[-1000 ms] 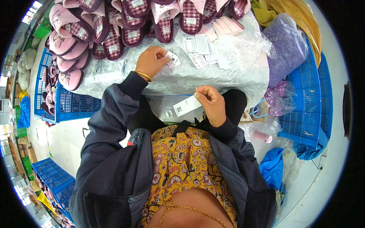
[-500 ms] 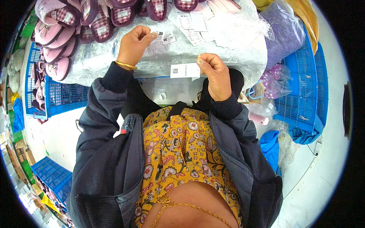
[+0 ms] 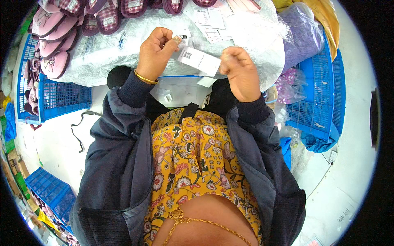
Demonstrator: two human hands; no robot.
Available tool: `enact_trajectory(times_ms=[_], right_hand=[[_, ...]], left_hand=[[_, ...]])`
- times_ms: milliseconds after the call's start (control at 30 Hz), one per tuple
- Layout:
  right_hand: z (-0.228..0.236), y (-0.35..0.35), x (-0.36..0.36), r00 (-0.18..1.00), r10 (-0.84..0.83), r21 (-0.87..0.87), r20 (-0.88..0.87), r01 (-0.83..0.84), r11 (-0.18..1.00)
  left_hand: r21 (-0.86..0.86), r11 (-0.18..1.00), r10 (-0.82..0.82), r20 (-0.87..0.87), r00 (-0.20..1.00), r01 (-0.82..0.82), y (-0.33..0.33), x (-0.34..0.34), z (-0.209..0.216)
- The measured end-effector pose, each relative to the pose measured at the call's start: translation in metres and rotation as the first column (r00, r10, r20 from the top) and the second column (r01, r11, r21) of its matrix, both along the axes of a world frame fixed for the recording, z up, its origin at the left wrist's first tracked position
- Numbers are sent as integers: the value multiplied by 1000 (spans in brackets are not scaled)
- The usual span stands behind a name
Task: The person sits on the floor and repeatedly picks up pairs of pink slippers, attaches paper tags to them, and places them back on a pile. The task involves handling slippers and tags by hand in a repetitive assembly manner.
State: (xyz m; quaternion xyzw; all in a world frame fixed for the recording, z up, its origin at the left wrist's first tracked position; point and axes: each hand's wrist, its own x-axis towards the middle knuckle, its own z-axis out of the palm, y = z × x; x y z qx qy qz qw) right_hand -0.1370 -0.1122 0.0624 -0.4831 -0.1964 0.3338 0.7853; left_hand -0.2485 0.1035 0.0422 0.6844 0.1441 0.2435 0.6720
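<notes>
A white hang tag point(image 3: 200, 61) with a printed square code extends from the pinched fingers of my right hand point(image 3: 241, 78), tilted down toward the right. Its upper left end lies close under my left hand point(image 3: 155, 53). Thumb and forefinger of that left hand are closed on a small printed label point(image 3: 183, 40), partly covered by the fingertips. Another white paper piece point(image 3: 206, 81) shows below the tag, near the table's front edge; what bears it is unclear. Both hands are above the plastic-covered table surface point(image 3: 111, 57).
Maroon checked slippers point(image 3: 108, 18) and pink slippers point(image 3: 56, 64) crowd the far left. Several paper tags point(image 3: 209, 20) lie at the back. A purple plastic-wrapped bundle point(image 3: 301, 33) stands right, above a blue crate point(image 3: 314, 94). Another blue crate point(image 3: 65, 100) is left.
The right hand has moved slightly right and nearer, and its tag has turned from level to slanted. The left hand has shifted right, bringing its label close to the tag.
</notes>
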Motion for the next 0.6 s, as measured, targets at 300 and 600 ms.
enact_trajectory(times_ms=[300,600], right_hand=[[38,-14,-3,897,9,-303,442,140,943],[12,-13,-10,984,42,-189,175,-8,982]], left_hand=[[237,966,130,-86,988,-106,7,-18,-6],[132,990,92,-272,958,-58,71,23,-3]])
